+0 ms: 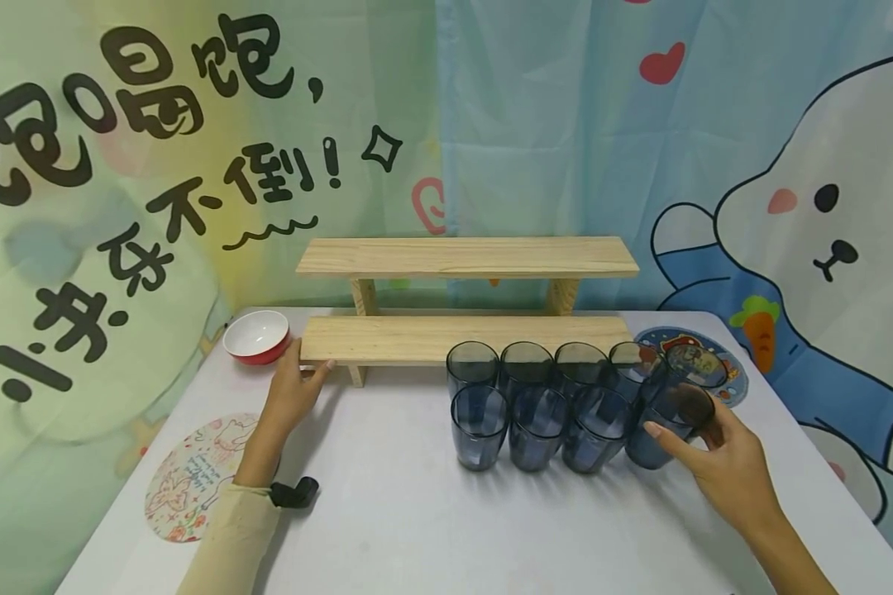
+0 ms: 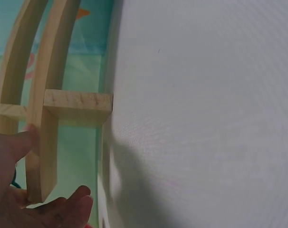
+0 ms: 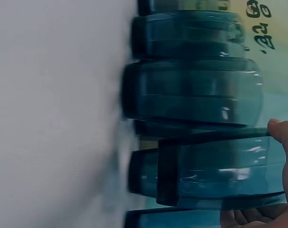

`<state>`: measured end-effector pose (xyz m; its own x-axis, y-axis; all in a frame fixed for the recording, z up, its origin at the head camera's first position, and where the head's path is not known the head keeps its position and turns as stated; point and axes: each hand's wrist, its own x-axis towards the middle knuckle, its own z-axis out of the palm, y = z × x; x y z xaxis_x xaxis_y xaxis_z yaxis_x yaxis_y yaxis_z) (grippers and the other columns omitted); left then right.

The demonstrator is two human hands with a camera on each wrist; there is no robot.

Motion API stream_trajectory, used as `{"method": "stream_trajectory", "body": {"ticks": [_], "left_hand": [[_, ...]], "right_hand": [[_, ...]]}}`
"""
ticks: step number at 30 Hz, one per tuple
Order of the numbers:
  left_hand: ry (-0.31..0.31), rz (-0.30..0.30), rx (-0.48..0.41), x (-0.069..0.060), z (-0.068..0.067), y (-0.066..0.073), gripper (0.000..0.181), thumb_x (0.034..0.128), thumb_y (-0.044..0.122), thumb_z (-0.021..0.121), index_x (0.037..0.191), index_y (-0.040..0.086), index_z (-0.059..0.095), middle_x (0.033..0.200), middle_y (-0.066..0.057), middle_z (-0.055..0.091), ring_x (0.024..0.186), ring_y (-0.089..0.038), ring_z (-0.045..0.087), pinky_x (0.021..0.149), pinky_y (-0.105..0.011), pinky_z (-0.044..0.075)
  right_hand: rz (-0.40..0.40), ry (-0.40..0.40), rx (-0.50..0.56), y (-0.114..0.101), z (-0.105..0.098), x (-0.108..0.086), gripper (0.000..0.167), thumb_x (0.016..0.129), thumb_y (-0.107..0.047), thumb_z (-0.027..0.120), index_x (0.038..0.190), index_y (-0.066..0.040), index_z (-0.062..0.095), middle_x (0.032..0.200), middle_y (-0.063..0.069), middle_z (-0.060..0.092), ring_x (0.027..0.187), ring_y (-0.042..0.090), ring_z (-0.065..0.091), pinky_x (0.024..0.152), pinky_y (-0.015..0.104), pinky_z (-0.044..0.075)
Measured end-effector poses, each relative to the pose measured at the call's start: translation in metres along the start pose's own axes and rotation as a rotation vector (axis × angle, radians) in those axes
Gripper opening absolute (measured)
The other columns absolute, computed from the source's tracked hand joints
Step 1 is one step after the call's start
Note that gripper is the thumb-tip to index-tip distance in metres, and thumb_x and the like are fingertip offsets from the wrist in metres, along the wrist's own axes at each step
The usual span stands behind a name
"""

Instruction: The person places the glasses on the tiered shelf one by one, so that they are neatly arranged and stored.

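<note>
At the left end of a two-tier wooden shelf (image 1: 402, 340), my left hand (image 1: 292, 392) grips the lower board. In the left wrist view the thumb (image 2: 21, 142) lies against the board while other fingers stay past its end. My right hand (image 1: 733, 471) holds a dark blue glass (image 1: 658, 434) from its right side, thumb near the rim. The right wrist view shows this glass (image 3: 220, 173) with its base farther off the table than the neighbouring glasses' bases. Several matching glasses (image 1: 479, 434) stand upright in two close rows, in front of the shelf's right half.
A red bowl with a white inside (image 1: 256, 335) sits at the back left. A round patterned mat (image 1: 193, 487) lies left, partly under the left forearm. Behind the glasses is a blue round mat (image 1: 733, 376). A printed curtain (image 1: 513, 124) hangs behind the white table (image 1: 417, 521).
</note>
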<state>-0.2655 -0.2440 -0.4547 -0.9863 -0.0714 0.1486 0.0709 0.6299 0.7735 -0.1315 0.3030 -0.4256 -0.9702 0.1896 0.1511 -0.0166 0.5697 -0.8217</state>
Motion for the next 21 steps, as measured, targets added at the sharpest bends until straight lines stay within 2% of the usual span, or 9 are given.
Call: {"method": "stream_trajectory", "body": {"ticks": [2, 5, 9, 10, 12, 14, 17, 19, 21], "left_hand": [[-0.005, -0.002, 0.002, -0.001, 0.000, 0.001, 0.072, 0.1058, 0.017, 0.066, 0.157, -0.014, 0.026, 0.151, -0.036, 0.041, 0.140, -0.050, 0.048, 0.114, -0.058, 0.046], [-0.003, 0.000, 0.003, 0.000, 0.001, 0.000, 0.071, 0.1057, 0.017, 0.066, 0.157, -0.014, 0.027, 0.151, -0.036, 0.041, 0.140, -0.050, 0.048, 0.114, -0.058, 0.046], [0.004, 0.002, 0.000, 0.001, 0.002, -0.001, 0.070, 0.1053, 0.017, 0.066, 0.157, -0.013, 0.028, 0.150, -0.035, 0.043, 0.139, -0.049, 0.049, 0.114, -0.058, 0.046], [0.005, 0.000, -0.003, 0.001, 0.002, -0.002, 0.071, 0.1052, 0.017, 0.066, 0.157, -0.013, 0.029, 0.150, -0.035, 0.043, 0.139, -0.048, 0.049, 0.114, -0.058, 0.046], [0.004, -0.004, -0.008, 0.001, 0.002, -0.002, 0.070, 0.1052, 0.018, 0.066, 0.157, -0.012, 0.029, 0.150, -0.034, 0.043, 0.139, -0.048, 0.049, 0.114, -0.058, 0.046], [0.004, -0.006, -0.010, 0.002, 0.002, -0.002, 0.070, 0.1052, 0.019, 0.066, 0.157, -0.012, 0.029, 0.151, -0.034, 0.043, 0.140, -0.048, 0.049, 0.114, -0.057, 0.046], [0.004, -0.008, -0.008, 0.001, 0.002, -0.002, 0.070, 0.1052, 0.019, 0.066, 0.157, -0.012, 0.029, 0.151, -0.034, 0.043, 0.140, -0.048, 0.048, 0.115, -0.058, 0.046], [0.006, -0.003, -0.013, 0.001, 0.001, -0.001, 0.070, 0.1051, 0.019, 0.067, 0.156, -0.013, 0.030, 0.151, -0.035, 0.043, 0.140, -0.048, 0.048, 0.115, -0.058, 0.045], [0.008, 0.002, -0.015, 0.000, 0.000, -0.001, 0.070, 0.1049, 0.018, 0.067, 0.155, -0.014, 0.030, 0.150, -0.035, 0.043, 0.139, -0.049, 0.049, 0.114, -0.059, 0.045]], "right_hand": [[0.004, 0.000, -0.007, -0.006, -0.005, 0.001, 0.081, 0.098, -0.041, 0.077, 0.160, -0.004, 0.039, 0.160, 0.030, 0.041, 0.150, 0.054, 0.034, 0.117, 0.013, 0.034], [0.019, 0.007, -0.024, -0.016, -0.011, 0.005, 0.081, 0.098, -0.041, 0.076, 0.160, -0.004, 0.040, 0.161, 0.032, 0.040, 0.149, 0.055, 0.034, 0.122, 0.036, 0.033], [0.018, 0.029, -0.054, -0.030, -0.020, 0.013, 0.081, 0.098, -0.040, 0.076, 0.160, -0.003, 0.040, 0.161, 0.032, 0.040, 0.146, 0.058, 0.037, 0.116, 0.057, 0.033], [0.014, 0.030, -0.067, -0.034, -0.023, 0.015, 0.081, 0.098, -0.041, 0.076, 0.161, -0.003, 0.039, 0.161, 0.032, 0.042, 0.146, 0.057, 0.038, 0.115, 0.056, 0.035], [0.000, 0.042, -0.098, -0.042, -0.027, 0.021, 0.081, 0.098, -0.042, 0.076, 0.160, -0.004, 0.041, 0.155, 0.032, 0.049, 0.141, 0.052, 0.049, 0.110, 0.043, 0.050], [-0.021, 0.041, -0.125, -0.049, -0.032, 0.027, 0.080, 0.098, -0.043, 0.076, 0.159, -0.003, 0.042, 0.147, 0.032, 0.056, 0.126, 0.036, 0.061, 0.096, 0.025, 0.059], [-0.048, 0.029, -0.128, -0.061, -0.036, 0.038, 0.079, 0.098, -0.044, 0.075, 0.158, -0.004, 0.045, 0.137, 0.025, 0.060, 0.103, 0.006, 0.056, 0.071, 0.001, 0.046], [-0.072, 0.015, -0.114, -0.069, -0.038, 0.046, 0.076, 0.098, -0.043, 0.075, 0.157, -0.005, 0.047, 0.134, 0.019, 0.060, 0.098, -0.005, 0.053, 0.072, 0.001, 0.045], [-0.097, 0.009, -0.105, -0.077, -0.038, 0.055, 0.072, 0.098, -0.043, 0.076, 0.154, -0.006, 0.050, 0.130, 0.013, 0.060, 0.096, -0.007, 0.054, 0.072, 0.003, 0.047]]}}
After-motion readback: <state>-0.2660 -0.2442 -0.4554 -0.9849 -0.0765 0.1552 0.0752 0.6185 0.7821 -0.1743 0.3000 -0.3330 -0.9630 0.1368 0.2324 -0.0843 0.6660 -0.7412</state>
